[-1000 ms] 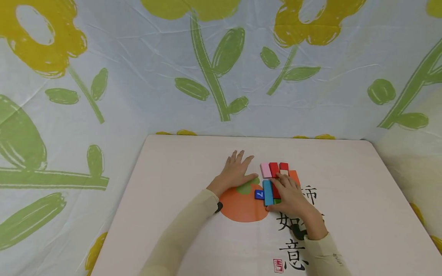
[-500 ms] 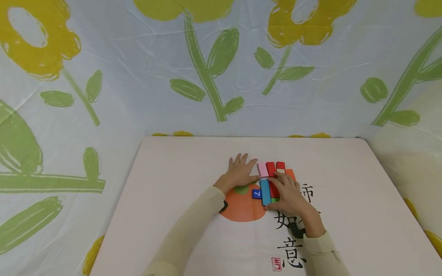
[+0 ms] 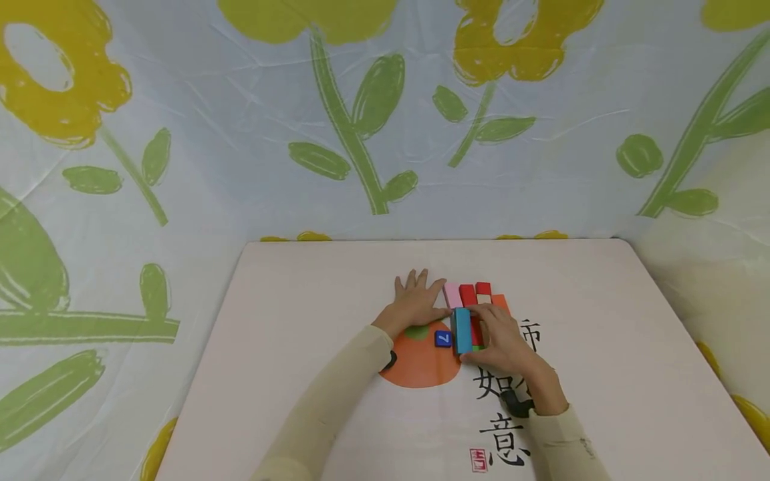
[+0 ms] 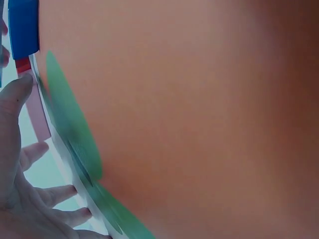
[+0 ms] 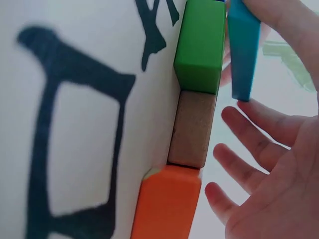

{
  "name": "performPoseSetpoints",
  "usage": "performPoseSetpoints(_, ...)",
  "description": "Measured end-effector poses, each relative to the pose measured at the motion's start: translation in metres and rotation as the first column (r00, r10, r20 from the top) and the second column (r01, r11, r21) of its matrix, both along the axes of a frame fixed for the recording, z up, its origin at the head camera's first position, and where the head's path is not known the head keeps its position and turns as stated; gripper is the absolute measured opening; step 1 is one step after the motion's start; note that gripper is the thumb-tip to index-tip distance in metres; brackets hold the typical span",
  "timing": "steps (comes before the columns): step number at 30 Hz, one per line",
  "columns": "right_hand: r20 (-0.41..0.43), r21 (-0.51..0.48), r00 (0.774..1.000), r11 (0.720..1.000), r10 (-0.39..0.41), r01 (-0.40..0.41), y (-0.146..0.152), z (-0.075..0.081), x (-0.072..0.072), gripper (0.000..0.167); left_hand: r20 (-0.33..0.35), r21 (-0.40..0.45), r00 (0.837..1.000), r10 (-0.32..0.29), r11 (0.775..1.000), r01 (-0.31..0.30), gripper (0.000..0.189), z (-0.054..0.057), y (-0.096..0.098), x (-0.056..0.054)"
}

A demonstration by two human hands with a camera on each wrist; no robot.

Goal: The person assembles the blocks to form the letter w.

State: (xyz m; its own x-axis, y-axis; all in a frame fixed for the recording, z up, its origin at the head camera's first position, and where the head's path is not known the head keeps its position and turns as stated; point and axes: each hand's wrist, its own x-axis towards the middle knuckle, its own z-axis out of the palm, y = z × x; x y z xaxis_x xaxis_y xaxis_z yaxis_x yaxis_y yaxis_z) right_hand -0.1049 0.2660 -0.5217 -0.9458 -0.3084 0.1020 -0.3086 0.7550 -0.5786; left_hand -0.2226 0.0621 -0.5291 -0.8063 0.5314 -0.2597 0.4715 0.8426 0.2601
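My right hand (image 3: 504, 342) pinches a long light-blue block (image 3: 462, 331) by its two ends, thumb at the near end. In the right wrist view that block (image 5: 244, 52) is raised above the green block (image 5: 199, 47) and its neighbours. My left hand (image 3: 412, 305) lies with fingers spread, its index fingertip at the pink block (image 3: 453, 295) and its thumb tip close to the light-blue block. A dark-blue tile marked 7 (image 3: 443, 339) sits left of the light-blue block. My right hand partly covers a dark-red block (image 3: 476, 331).
Along the back of the cluster stand a red block (image 3: 467, 294), a smaller red block (image 3: 483, 288) and an orange block (image 3: 500, 304). A plain wooden block (image 5: 193, 128) lies between green and orange. The pale tabletop (image 3: 319, 280) bears a printed orange fruit (image 3: 415, 364) and black characters.
My right hand has lifted the light-blue block and tilted it away from the cluster. My left hand has shifted slightly right, up to the pink block.
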Motion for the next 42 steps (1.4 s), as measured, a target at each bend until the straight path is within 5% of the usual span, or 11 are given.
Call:
performPoseSetpoints(11, 0.024, -0.069, 0.999, 0.997, 0.021, -0.019, -0.008, 0.002, -0.003, 0.094, -0.019, -0.015, 0.997, 0.073, 0.997, -0.073, 0.076, 0.003, -0.006, 0.003)
performPoseSetpoints(18, 0.051, -0.104, 0.998, 0.994, 0.032, -0.027, -0.014, 0.003, -0.004, 0.094, -0.036, 0.033, 0.998, 0.051, 0.998, -0.050, 0.076, -0.001, -0.025, 0.002)
performPoseSetpoints(30, 0.111, -0.146, 0.992, 0.988, 0.065, -0.049, -0.037, 0.011, -0.013, 0.095, -0.021, 0.147, 0.992, 0.128, 0.981, -0.124, 0.076, 0.004, -0.105, 0.010)
performPoseSetpoints(42, 0.101, -0.191, 0.983, 0.973, 0.150, -0.129, -0.072, 0.016, -0.032, 0.093, -0.041, 0.234, 0.964, 0.262, 0.941, -0.245, 0.077, 0.001, -0.191, 0.026)
